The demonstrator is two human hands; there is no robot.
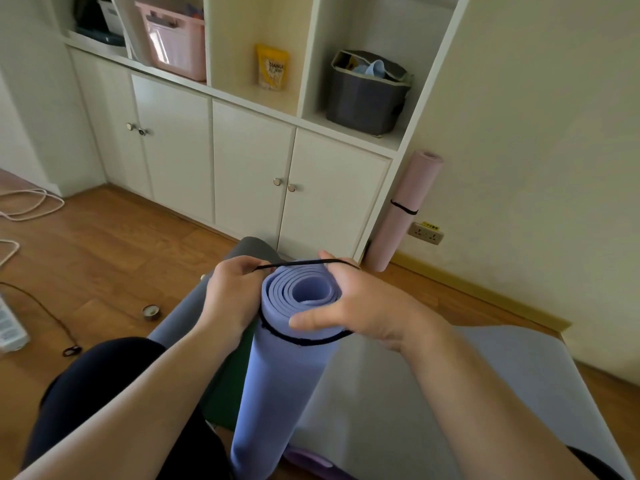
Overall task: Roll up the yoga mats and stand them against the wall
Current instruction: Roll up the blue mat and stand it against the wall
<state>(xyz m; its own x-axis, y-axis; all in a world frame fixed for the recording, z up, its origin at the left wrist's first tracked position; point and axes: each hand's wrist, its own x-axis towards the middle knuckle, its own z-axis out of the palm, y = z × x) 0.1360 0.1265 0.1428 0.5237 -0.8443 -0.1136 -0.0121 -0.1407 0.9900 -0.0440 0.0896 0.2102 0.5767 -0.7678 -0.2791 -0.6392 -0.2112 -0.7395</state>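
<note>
Head view. Grey mat [485, 393], lower right, lies flat on the floor [104, 244], unrolled. Blue mat [280, 375], centre, is rolled and held upright. Pink mat [405, 209], right of centre, is rolled, banded, and leaning on the wall [536, 133] beside the cabinet [249, 161]: judged finished. Right hand [360, 306] grips the blue roll's top, fingers curled round it. Left hand [232, 292] pinches the black band [301, 263], stretched across the roll's top; it also circles the roll below. Remaining: seat the band, stand the blue mat, roll the grey.
</note>
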